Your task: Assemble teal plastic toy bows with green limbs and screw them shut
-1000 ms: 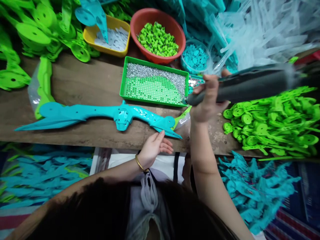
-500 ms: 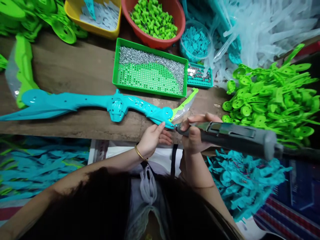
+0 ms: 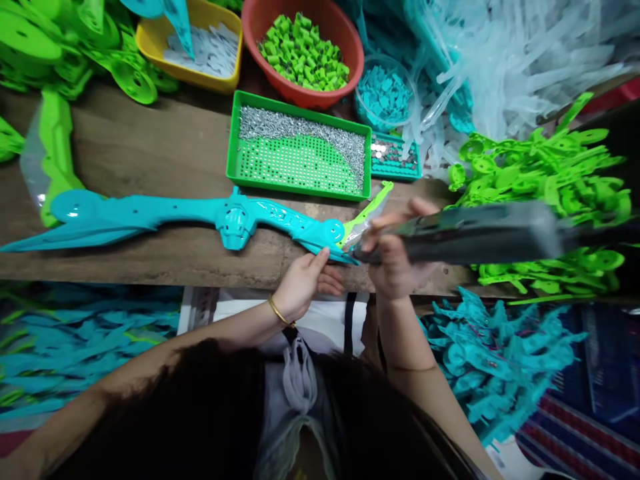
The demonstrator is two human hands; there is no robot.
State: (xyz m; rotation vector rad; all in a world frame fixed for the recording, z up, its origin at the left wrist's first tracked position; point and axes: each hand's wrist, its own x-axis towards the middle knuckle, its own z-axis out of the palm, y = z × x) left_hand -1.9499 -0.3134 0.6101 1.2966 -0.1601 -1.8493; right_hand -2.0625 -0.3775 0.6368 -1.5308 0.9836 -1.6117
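A turquoise plastic toy bow (image 3: 190, 205) with lime-green and clear end pieces lies along the front of the wooden workbench. My left hand (image 3: 305, 280) grips the lower edge of its right end, thumb on top and fingers beneath the bench-side edge. In my right hand (image 3: 395, 257) is a dark electric screwdriver (image 3: 480, 233), blurred and held nearly level, its body pointing right. Its nose is close to the bow's right tip; whether it touches cannot be made out.
Behind the bow stands a green perforated tray (image 3: 300, 192) of small screws. Near it are a red bowl (image 3: 250, 40) of green pieces, a yellow bin (image 3: 150, 50) and a teal tray (image 3: 400, 175) of metal discs. Green parts (image 3: 540, 180) heap at right, turquoise parts (image 3: 505, 360) below.
The rear of the screwdriver has swung up and away from me, with my right hand tilting along. My left hand stays at the bow's right end. The whole view has shifted slightly.
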